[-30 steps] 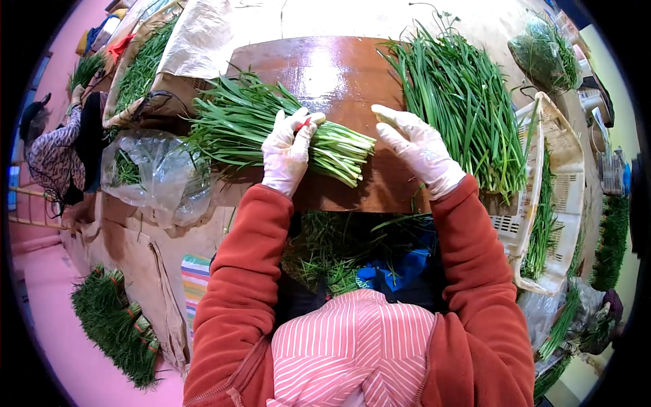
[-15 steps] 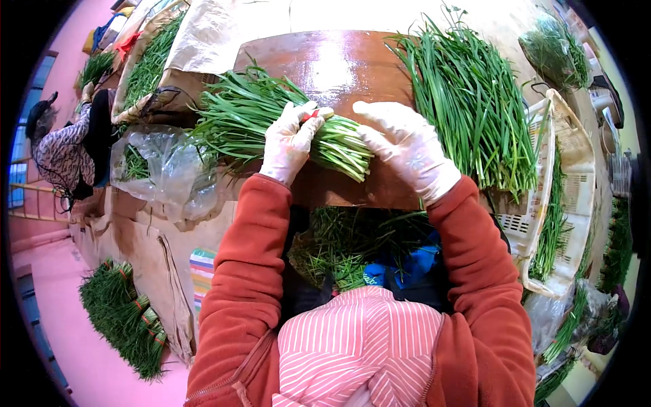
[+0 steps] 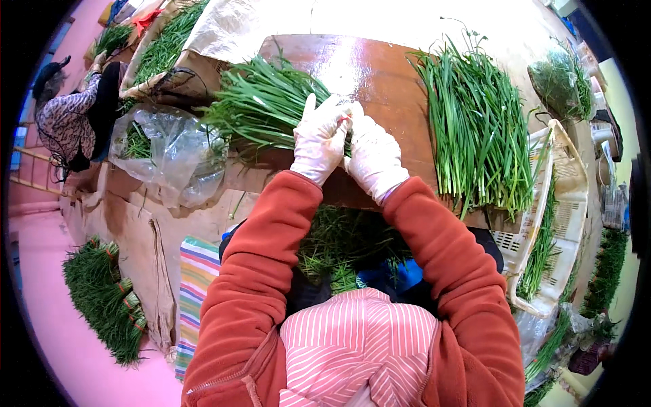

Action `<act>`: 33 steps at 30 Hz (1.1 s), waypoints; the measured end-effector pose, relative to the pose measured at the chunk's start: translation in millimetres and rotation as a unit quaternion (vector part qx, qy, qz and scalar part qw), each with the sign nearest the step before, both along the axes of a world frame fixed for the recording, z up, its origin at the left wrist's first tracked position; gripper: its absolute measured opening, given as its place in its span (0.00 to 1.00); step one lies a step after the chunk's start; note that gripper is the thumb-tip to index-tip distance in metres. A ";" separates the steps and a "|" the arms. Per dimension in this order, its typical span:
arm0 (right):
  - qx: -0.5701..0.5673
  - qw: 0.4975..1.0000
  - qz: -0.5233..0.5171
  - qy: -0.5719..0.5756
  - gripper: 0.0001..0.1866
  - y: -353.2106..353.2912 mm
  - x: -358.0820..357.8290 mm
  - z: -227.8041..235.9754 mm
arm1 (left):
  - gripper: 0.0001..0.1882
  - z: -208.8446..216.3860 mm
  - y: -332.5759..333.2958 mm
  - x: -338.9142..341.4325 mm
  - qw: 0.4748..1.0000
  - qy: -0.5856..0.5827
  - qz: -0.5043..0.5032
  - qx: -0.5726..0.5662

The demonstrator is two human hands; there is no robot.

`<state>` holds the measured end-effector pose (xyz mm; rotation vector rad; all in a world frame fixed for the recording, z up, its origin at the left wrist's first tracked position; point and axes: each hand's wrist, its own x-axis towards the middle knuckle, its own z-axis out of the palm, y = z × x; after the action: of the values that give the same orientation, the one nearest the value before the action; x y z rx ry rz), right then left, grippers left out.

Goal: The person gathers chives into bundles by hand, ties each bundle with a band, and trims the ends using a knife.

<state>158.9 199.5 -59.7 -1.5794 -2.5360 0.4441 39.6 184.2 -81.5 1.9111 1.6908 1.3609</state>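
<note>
- Head view: the left hand (image 3: 320,139), in a thin white glove, grasps a thick bundle of long, narrow green stalks (image 3: 264,108) around its stem part
- The right hand (image 3: 373,150), gloved the same way, meets it at the stems, fingertips bent in; what they pinch is hidden, so I cannot tell whether they grip anything
- A narrow red band (image 3: 344,119) shows between the 2 sets of fingertips
- The bundle lies slantwise over the left part of a glossy brown wooden board (image 3: 397,102), leaves pointing left and away, its stem ends mostly covered by the hands
- An untied, broad pile of similar green stalks (image 3: 478,136) lies on the board's right, apart from the hands
- Judging by the band, the step in hand looks like fastening 1 bundle around its stems
- The next move seems to call for a steady left hold, stems kept together, while the right fingers snug the band without bruising the stalks
</note>
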 end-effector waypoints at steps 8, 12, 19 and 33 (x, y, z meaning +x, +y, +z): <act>-0.105 0.970 0.106 0.190 0.32 24.3 26.6 24.3 | 0.09 -6.2 0.9 -6.6 0.983 -0.156 -0.001 -0.097; -0.068 0.963 0.015 0.259 0.18 42.6 32.2 25.6 | 0.09 -6.9 1.5 -9.2 0.986 -0.131 -0.010 -0.104; -0.301 0.827 0.015 0.474 0.10 47.3 4.0 7.5 | 0.10 -14.7 1.0 -14.1 0.996 -0.082 -0.004 -0.028; -0.261 0.888 -0.044 0.376 0.08 62.9 3.5 12.5 | 0.14 -23.2 -2.2 -16.9 0.994 -0.074 0.064 -0.045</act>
<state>162.4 262.3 -47.2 -1.2617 -1.8084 1.4851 22.6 182.0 -104.7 1.6360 1.7955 1.4084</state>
